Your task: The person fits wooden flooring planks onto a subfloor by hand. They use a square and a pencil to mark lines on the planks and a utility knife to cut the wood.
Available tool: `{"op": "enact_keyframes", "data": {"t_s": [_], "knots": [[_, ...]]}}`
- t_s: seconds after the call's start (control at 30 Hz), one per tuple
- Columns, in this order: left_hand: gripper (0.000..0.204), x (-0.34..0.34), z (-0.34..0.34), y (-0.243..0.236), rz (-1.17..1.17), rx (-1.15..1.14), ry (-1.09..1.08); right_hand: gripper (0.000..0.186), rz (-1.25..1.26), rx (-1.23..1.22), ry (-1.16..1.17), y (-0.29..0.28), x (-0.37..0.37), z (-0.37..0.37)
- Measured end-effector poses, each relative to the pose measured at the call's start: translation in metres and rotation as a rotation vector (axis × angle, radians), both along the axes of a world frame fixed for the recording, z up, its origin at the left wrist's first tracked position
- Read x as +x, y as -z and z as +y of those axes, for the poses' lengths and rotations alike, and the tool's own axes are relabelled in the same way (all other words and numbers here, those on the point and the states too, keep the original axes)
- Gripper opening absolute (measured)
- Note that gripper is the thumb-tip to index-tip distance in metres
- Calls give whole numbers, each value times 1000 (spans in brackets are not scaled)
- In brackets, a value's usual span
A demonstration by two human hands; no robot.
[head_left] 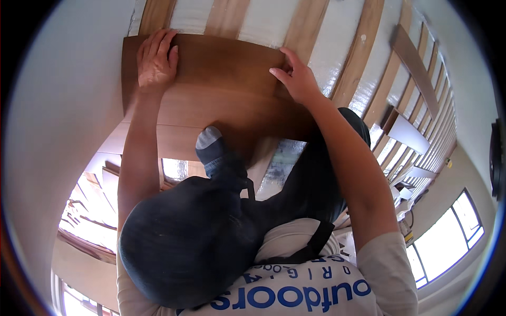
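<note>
– OK so where's the board in all this, and what are the hands doing?

– Brown wood-look floor plank is at the far edge of the laid boards, its left end right by the white wall. Left hand is flat on top at that end, fingers spread toward the far edge, not clenched on anything. Right hand is at the other end, thumb over the top, forefinger at the far corner. Other fingers are tucked out of sight, so can't tell if it's really gripping.

– Why so far apart tho?

– My guess: one hand per end keeps a long piece level and stops it twisting. Flat palm probably for steadying or pressing, thumb and finger for nudging the end. Can't tell if the seam is locked, fwiw.

– And why crosswise?

– Wooden battens run away underneath with silvery sheeting between them, so going across probably lets each board bear on several.

– Is that a foot??

– Yep, socked foot on the near boards, likely for balance in that crouch. Another loose plank lies over the battens off to the right, maybe parked within reach.
</note>
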State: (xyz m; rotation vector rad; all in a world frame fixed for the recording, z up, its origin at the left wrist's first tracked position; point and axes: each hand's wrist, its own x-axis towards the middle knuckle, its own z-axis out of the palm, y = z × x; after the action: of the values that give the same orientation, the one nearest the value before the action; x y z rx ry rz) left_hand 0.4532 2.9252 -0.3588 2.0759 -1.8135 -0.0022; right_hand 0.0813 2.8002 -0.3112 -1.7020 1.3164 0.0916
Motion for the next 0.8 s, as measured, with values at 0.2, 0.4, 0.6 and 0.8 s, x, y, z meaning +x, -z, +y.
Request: {"op": "enact_keyframes", "data": {"t_s": [0.2,0.4,0.6,0.8], "knots": [[41,0,-2,-1,4,-1,-1,70,-18,-50,-33,9,-1,0],[51,-7,-1,5,65,16,-45,69,16,-96,-8,22,-4,3],[50,-16,0,-10,110,16,-149,67,-127,-135,1,27,-8,9],[56,-10,10,-20,177,35,-158,67,-117,-78,-23,26,-4,6]]}}
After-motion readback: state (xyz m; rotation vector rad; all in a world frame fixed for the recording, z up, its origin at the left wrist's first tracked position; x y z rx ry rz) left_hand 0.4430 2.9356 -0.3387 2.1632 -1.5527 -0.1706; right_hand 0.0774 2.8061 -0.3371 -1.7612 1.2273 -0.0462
